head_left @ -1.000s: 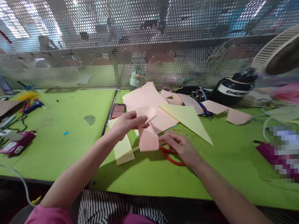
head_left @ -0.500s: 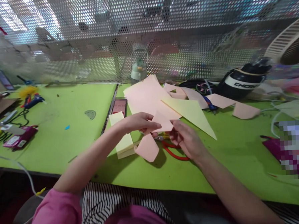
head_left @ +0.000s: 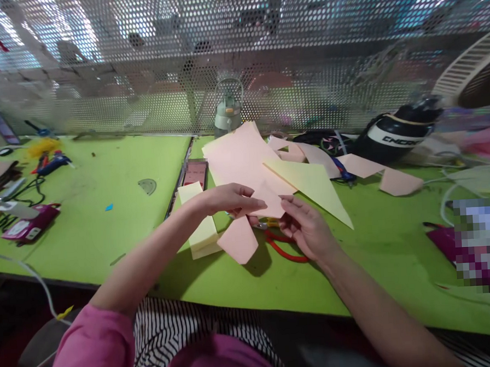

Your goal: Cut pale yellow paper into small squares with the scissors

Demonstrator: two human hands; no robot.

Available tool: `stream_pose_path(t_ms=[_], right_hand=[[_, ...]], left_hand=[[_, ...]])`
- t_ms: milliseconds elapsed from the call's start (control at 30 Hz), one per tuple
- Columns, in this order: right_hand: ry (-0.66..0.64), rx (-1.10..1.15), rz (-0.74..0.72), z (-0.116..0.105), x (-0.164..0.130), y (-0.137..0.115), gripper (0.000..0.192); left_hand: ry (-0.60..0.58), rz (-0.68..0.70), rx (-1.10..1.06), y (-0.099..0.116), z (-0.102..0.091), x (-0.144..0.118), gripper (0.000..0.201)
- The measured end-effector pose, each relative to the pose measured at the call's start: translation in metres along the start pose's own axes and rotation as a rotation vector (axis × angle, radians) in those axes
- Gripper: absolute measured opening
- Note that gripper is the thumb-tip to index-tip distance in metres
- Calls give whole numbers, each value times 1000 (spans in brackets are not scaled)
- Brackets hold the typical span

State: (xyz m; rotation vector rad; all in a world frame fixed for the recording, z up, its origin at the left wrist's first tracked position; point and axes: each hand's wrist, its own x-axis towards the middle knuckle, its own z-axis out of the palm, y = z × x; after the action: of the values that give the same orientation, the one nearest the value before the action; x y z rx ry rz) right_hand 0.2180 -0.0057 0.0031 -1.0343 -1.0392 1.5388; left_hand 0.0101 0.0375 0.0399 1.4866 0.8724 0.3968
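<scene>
Between my two hands is a pink paper cutout (head_left: 269, 200), with a pointed pink lobe (head_left: 240, 239) hanging below my left fingers. My left hand (head_left: 236, 199) pinches it from the left, thumb on top. My right hand (head_left: 307, 224) grips its right edge between thumb and fingers. Beneath the hands lie scissors with red handles (head_left: 287, 252), partly hidden by the right hand. Left of the lobe, a pale yellow paper strip (head_left: 204, 235) rests under my left forearm. Large pink sheets (head_left: 239, 153) and a yellow sheet (head_left: 310, 183) lie just beyond.
A phone (head_left: 195, 172) and a protractor (head_left: 147, 186) lie to the left. Pink paper scraps (head_left: 399, 182), a black bottle (head_left: 402, 134) and a fan (head_left: 477, 72) are at right. A green bottle (head_left: 227, 116) stands before the perforated metal screen (head_left: 142, 96).
The hanging lobe has shifted slightly left and turned flatter toward me. My right fingers have moved a little on the cutout's edge. Both hands keep hold of the paper.
</scene>
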Motion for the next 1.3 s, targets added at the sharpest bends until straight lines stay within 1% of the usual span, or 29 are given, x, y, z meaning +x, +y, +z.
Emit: stream_pose_path(t_ms=[100,133,167,200,267,300,333,367,400,467,500,533,567,633,700,867,1000,1100,1233,1300], right_hand=[[37,17,-30,-2,2,4,34],[50,21,-50,-3,3,5,34],[61,25,-71,-3,3,6,34],[71,30,-93,-4,4,6,34],[95,48,-134,-4,4,6,34],[106,53,-149,-4,4,5,34],[117,57,-164,-4,3,4,34],[127,58,-177,-3,3,4,34],[134,58,-187,-2,3,4,33],[142,53,-194,-1,3,4,33],[144,48,-194,0,3,4,32],[144,42,-192,0,3,5,32],[143,33,-188,0,3,5,31],[150,22,-183,-1,3,5,31],[149,28,-175,-2,3,4,32],[114,56,-160,-6,4,4,30],[132,55,-164,-8,5,6,31],[144,39,-166,-9,6,8,30],[130,13,-178,-9,7,8,28],[131,6,-172,-9,7,8,27]], left_hand=[[36,20,9,3,-4,-4,31],[83,56,18,4,-5,-7,34],[160,103,33,5,-7,-10,38],[279,158,51,7,-8,-13,43],[573,247,73,9,-10,-21,49],[695,269,76,8,-11,-24,51],[783,266,76,7,-11,-26,54],[838,241,66,5,-11,-28,59],[859,197,43,1,-11,-28,66],[823,89,-51,-9,-10,-26,78],[766,45,-109,-14,-8,-24,78],[706,19,-170,-19,-7,-21,73],[653,13,-223,-24,-5,-18,63],[591,33,-301,-31,-2,-12,41],[574,51,-337,-36,0,-8,28],[568,48,-376,-38,1,-7,23],[569,22,-409,-37,1,-9,16],[565,16,-433,-36,3,-10,17],[563,20,-456,-36,5,-10,21],[554,29,-464,-36,4,-10,25]])
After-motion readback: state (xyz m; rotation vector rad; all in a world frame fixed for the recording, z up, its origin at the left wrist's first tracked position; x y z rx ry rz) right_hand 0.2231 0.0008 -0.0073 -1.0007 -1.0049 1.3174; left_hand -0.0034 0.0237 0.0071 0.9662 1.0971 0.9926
